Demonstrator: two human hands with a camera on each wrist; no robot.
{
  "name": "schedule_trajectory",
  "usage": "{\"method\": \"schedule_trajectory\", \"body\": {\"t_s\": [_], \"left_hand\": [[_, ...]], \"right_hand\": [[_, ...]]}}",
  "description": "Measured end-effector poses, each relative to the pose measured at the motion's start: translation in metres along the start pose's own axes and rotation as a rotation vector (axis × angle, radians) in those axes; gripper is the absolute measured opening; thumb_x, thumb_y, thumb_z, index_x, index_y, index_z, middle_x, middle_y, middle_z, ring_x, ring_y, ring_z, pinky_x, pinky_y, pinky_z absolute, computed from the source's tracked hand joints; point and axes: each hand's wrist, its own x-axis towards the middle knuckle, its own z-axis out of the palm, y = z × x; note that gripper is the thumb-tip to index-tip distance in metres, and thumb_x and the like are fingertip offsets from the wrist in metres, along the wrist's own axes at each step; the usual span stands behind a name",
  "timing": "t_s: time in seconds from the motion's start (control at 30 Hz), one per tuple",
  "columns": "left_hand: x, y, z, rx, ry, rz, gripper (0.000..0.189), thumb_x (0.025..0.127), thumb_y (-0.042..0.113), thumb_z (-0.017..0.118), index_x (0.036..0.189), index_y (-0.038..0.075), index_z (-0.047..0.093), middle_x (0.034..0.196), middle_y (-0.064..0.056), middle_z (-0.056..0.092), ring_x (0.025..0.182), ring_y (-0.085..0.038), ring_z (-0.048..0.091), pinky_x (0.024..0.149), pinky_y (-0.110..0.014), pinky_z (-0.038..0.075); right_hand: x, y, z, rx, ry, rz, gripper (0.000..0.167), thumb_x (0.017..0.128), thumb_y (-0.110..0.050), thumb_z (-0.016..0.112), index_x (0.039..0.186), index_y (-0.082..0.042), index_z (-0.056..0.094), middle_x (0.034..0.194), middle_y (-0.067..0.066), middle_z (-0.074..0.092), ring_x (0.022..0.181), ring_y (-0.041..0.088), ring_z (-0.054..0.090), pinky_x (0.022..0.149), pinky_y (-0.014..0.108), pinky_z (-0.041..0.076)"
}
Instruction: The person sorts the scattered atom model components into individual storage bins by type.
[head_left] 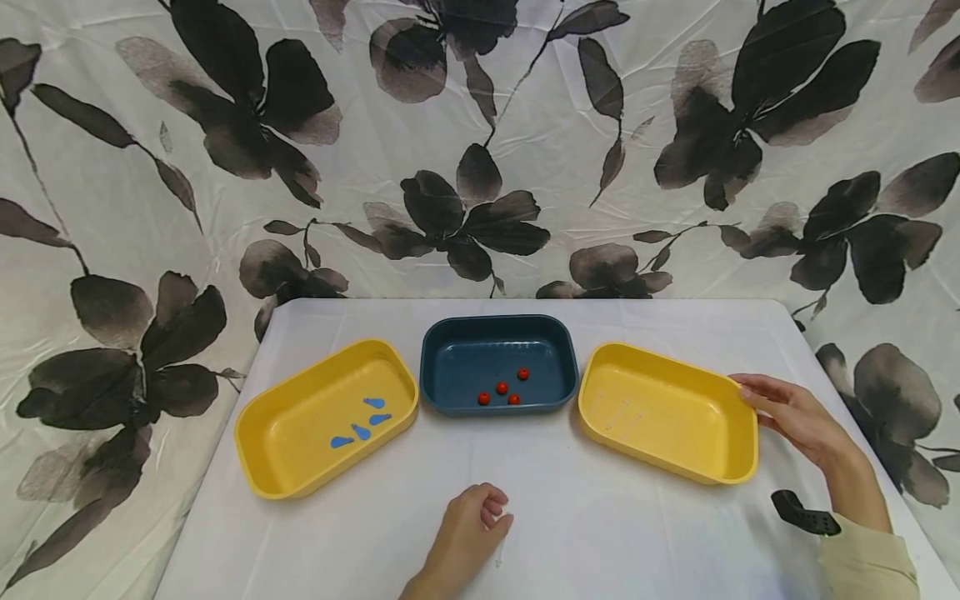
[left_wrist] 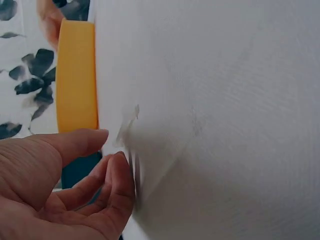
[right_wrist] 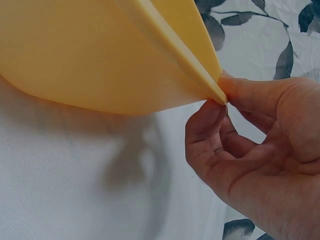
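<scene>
My right hand (head_left: 798,421) pinches the rim of the right yellow tray (head_left: 712,442) at its right end. In the right wrist view, the thumb and fingertips (right_wrist: 212,112) meet on the tray's edge (right_wrist: 165,40). My left hand (head_left: 468,529) hovers over the white table in front of the dark blue tray, its fingers loosely curled. A gap shows between thumb and forefinger in the left wrist view, with nothing visible in it. Just past those fingertips is a small clear piece (left_wrist: 132,120), faint against the cloth. Several thin clear pieces (head_left: 626,404) lie in the right tray.
The dark blue tray (head_left: 498,329) stands at the back middle with several red beads (head_left: 502,387). Left of it, another yellow tray (head_left: 273,450) holds several blue drop-shaped pieces (head_left: 361,432). A white cloth covers the table (head_left: 337,542); a floral curtain (head_left: 570,167) hangs behind.
</scene>
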Motion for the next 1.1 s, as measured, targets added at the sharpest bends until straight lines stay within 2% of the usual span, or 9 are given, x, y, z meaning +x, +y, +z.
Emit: {"method": "schedule_trajectory", "body": {"t_s": [0.27, 0.5, 0.63, 0.83, 0.97, 1.1], "left_hand": [[-0.006, 0.005, 0.004, 0.088, 0.031, 0.05, 0.021, 0.08, -0.004, 0.08, 0.092, 0.005, 0.065, 0.08, 0.004, 0.057, 0.066, -0.003, 0.052, 0.061, -0.022, 0.048], [-0.004, 0.009, 0.004, 0.118, 0.03, 0.016, 0.016, 0.082, -0.008, 0.072, 0.089, 0.006, 0.067, 0.076, 0.006, 0.056, 0.066, -0.002, 0.052, 0.061, -0.021, 0.048], [-0.001, 0.009, 0.005, 0.125, 0.035, 0.024, 0.014, 0.082, -0.007, 0.07, 0.088, 0.005, 0.068, 0.075, 0.006, 0.057, 0.065, -0.002, 0.052, 0.061, -0.021, 0.049], [0.006, 0.013, 0.005, 0.081, 0.033, 0.064, 0.014, 0.081, -0.01, 0.069, 0.088, 0.003, 0.069, 0.075, 0.004, 0.061, 0.065, -0.001, 0.056, 0.06, -0.019, 0.052], [0.013, 0.017, 0.005, 0.036, 0.03, 0.061, 0.014, 0.081, -0.01, 0.068, 0.087, 0.002, 0.07, 0.073, 0.004, 0.062, 0.064, -0.001, 0.057, 0.061, -0.02, 0.053], [0.022, 0.02, 0.004, 0.008, 0.025, 0.061, 0.013, 0.082, -0.01, 0.068, 0.088, 0.001, 0.071, 0.074, 0.003, 0.064, 0.065, -0.001, 0.058, 0.062, -0.02, 0.054]], "right_hand": [[0.0, 0.0, -0.001, 0.008, -0.001, -0.007, 0.078, 0.102, -0.05, 0.058, 0.155, 0.003, 0.037, 0.14, 0.0, 0.055, 0.102, -0.006, 0.058, 0.088, 0.016, 0.054], [0.0, 0.001, -0.003, 0.02, -0.007, -0.008, 0.077, 0.102, -0.05, 0.058, 0.155, 0.003, 0.037, 0.136, -0.008, 0.055, 0.102, -0.006, 0.058, 0.089, 0.018, 0.054], [0.0, 0.001, -0.003, 0.024, -0.009, -0.011, 0.077, 0.102, -0.05, 0.058, 0.154, 0.003, 0.037, 0.134, -0.01, 0.055, 0.102, -0.006, 0.058, 0.089, 0.018, 0.054], [0.0, 0.0, -0.003, 0.021, -0.013, -0.01, 0.077, 0.103, -0.049, 0.058, 0.154, 0.003, 0.037, 0.135, -0.009, 0.056, 0.103, -0.006, 0.058, 0.09, 0.019, 0.054], [0.001, -0.001, -0.003, 0.013, -0.015, -0.009, 0.077, 0.103, -0.05, 0.058, 0.154, 0.003, 0.037, 0.139, -0.003, 0.055, 0.103, -0.006, 0.058, 0.092, 0.022, 0.055], [0.001, -0.002, -0.003, 0.011, -0.016, -0.01, 0.076, 0.103, -0.049, 0.057, 0.154, 0.003, 0.038, 0.138, -0.005, 0.056, 0.103, -0.006, 0.058, 0.094, 0.024, 0.055]]}}
